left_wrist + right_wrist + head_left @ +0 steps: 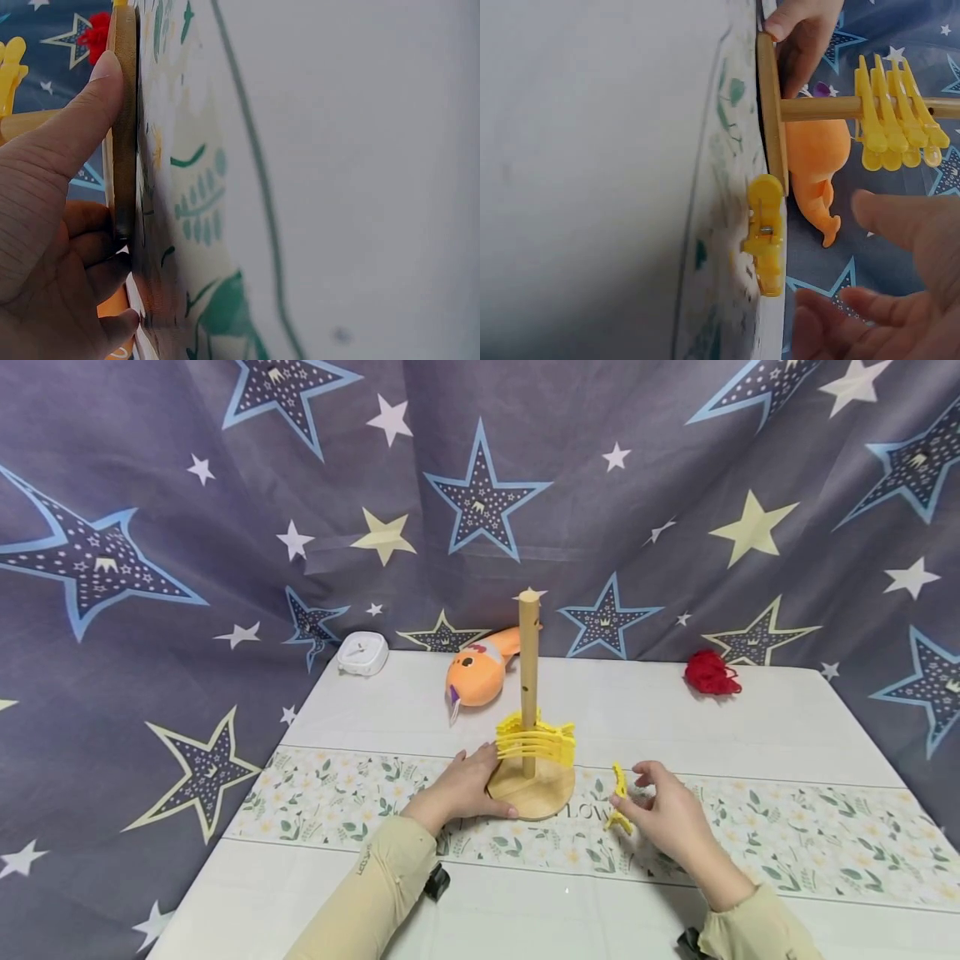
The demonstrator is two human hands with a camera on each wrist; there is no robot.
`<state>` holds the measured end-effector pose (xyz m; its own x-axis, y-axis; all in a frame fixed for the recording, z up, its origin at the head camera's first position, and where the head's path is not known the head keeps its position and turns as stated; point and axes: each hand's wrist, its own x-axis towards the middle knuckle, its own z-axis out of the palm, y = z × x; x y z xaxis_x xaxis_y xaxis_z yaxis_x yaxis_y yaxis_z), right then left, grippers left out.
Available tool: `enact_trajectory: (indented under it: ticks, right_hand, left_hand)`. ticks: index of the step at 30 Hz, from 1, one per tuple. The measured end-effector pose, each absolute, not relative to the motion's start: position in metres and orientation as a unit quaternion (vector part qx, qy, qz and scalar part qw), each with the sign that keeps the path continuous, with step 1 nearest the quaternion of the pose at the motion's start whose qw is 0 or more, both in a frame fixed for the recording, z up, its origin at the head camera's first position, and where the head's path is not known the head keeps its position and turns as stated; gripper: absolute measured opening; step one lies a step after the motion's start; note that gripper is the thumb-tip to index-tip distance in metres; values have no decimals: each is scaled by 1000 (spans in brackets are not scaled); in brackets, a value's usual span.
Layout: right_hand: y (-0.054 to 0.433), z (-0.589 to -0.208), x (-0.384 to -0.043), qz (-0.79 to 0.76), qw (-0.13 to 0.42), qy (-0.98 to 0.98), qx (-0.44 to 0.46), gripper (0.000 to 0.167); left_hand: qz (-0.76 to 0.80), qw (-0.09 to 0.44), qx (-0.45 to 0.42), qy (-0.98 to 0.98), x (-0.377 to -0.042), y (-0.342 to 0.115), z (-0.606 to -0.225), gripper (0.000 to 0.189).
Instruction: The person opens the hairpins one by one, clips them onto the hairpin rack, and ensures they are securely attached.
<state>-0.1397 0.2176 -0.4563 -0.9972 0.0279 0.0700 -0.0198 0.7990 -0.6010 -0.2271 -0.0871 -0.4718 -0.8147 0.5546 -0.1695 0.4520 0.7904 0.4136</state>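
Observation:
My left hand (468,785) grips the edge of the round wooden base (551,806) of a stand, thumb along its front rim (124,172). From the base rises a wooden post (528,668). Several yellow spring clips (536,745) are stacked on the lower post; how they are fixed is hard to make out. Right of the base, a single yellow spring clip (765,240) with a metal spring lies on the table. Beside it is my right hand (671,814), thumb and fingers spread apart, with a gap to the clip in the right wrist view (900,277).
Behind the stand lies an orange plush toy (476,678). A white clock (363,653) sits at the back left, and a red ball of yarn (708,672) at the back right. The white table (525,902) has a flowered strip across it. A starry curtain (600,510) hangs behind.

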Motion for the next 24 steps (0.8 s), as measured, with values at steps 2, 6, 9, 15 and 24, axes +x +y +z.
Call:
enact_trajectory:
  ticks: [2,6,9,15,24]
  right_hand:
    - [217,-458,-140,296,11,-955,-8,60]
    - [215,-461,-140,264,-35,-963,-27,64]
    - [214,-463,-141,247,-62,-966,-39,64]
    - [212,-467,-142,211,-94,-972,-37,59]
    - [213,-464,-141,196,-81,-977,-10,38]
  left_hand:
    - [179,143,268,936,-227,-87,-472,112]
    - [177,143,268,936,-227,-87,-472,112]
    - [177,145,267,936,-227,-87,-472,112]
    - [176,148,263,937,-228,-87,-475,112]
    - [184,146,268,934,-228,-88,-476,113]
